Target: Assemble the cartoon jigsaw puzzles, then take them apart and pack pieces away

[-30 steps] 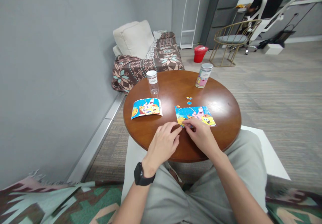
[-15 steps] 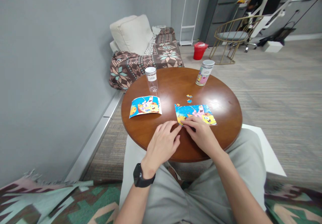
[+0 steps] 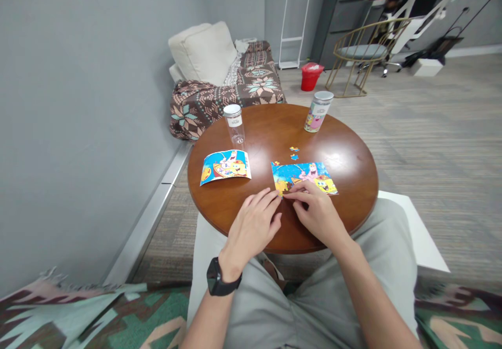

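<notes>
The jigsaw puzzle (image 3: 292,171), with a cartoon scene in blue, pink and yellow, lies nearly whole on the round table in front of me. My left hand (image 3: 254,221), a black watch on its wrist, stretches its fingers to the puzzle's near left corner, thumb apart. From the other side my right hand (image 3: 316,210) reaches the same near edge, fingertips apart and one pointing at the corner. Between both hands' fingertips sits a small yellow piece (image 3: 281,193), partly covered. Loose puzzle pieces (image 3: 294,157) lie just beyond the puzzle.
A curled picture sheet (image 3: 226,167) with the same scene lies left on the wooden table (image 3: 270,124). Behind it stands a clear lidded jar (image 3: 236,129); a printed jar (image 3: 318,112) stands at the back right. Beyond are a red bin (image 3: 311,78) and a gold-framed chair (image 3: 363,53).
The fingertips of my right hand have drawn slightly apart and back from the corner, showing more of the puzzle's lower left. My left hand stays almost in place.
</notes>
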A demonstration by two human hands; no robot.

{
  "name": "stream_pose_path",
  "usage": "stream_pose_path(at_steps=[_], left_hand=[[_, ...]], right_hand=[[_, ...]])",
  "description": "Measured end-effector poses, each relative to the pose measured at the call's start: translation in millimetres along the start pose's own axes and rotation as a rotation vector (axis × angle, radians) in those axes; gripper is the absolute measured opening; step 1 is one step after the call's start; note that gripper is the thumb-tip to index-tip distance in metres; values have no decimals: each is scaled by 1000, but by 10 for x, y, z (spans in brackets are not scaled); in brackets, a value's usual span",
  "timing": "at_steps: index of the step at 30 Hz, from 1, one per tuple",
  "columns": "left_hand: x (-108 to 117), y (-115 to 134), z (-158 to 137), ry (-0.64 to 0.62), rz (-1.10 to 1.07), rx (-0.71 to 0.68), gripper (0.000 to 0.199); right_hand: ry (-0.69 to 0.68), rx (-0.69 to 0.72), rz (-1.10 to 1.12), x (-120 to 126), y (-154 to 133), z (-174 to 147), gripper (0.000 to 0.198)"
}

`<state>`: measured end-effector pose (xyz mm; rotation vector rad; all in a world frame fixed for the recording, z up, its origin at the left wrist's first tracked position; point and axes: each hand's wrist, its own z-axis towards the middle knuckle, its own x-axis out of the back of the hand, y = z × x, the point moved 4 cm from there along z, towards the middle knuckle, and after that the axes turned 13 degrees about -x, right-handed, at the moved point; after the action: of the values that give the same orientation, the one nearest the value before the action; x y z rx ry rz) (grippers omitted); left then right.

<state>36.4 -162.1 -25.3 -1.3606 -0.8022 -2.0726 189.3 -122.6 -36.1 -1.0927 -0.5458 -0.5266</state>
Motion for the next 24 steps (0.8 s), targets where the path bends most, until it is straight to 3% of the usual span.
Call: stream_pose_path(at_steps=[24], left_hand=[[4, -4, -5, 22, -28, 14, 40]], right_hand=[[-25, -23, -13, 2, -67, -10, 38]])
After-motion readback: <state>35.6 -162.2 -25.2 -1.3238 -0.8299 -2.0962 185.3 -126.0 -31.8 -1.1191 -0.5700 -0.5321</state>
